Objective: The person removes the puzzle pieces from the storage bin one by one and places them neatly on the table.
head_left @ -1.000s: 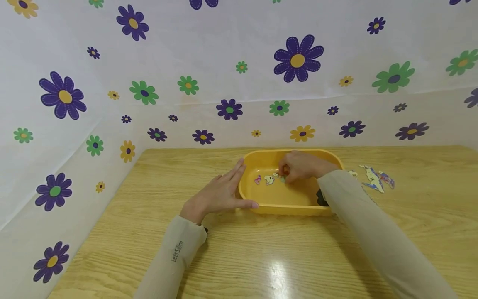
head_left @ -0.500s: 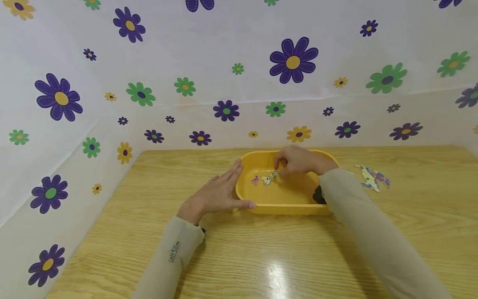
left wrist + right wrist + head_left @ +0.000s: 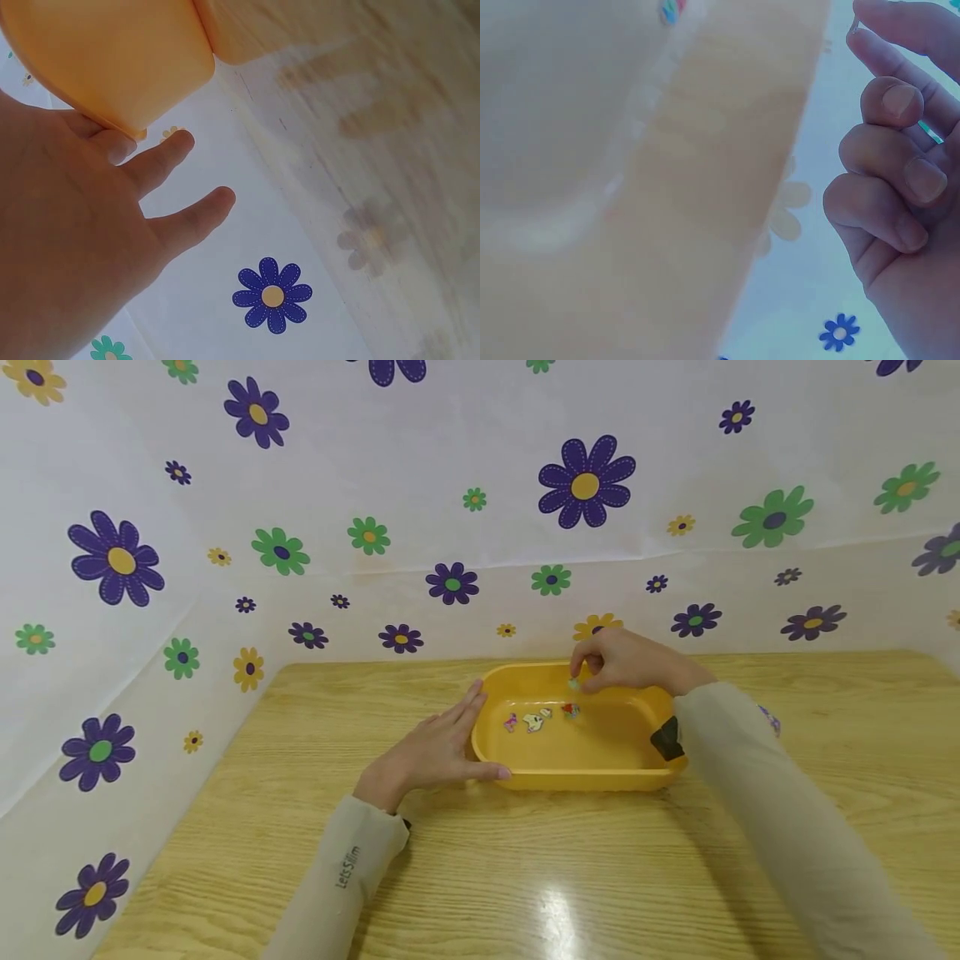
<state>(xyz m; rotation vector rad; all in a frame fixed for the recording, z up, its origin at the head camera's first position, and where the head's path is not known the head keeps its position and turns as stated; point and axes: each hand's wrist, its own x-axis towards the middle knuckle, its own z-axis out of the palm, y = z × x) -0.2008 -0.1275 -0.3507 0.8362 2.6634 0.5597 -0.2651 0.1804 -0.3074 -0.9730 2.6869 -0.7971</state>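
In the head view, a yellow plastic tub stands on the wooden table. My left hand rests against its left end, thumb at the front rim and fingers along the side. The left wrist view shows two fingers stretched out past the tub wall. Over the tub's back rim, my right hand pinches a small flat pale-green cutout between thumb and index finger; the right wrist view shows it edge-on. On the tub floor lie a pink cutout, two cream cutouts and a red-and-blue cutout.
A purple-patterned cutout shows on the table right of the tub, partly behind the right sleeve. A black device sits under the right cuff. Flower-printed white cloth hangs behind and to the left of the table.
My right hand has lifted from the tub floor, up and to the right, with the pale-green cutout. The red-and-blue cutout has come into view. My left hand stays at the rim.
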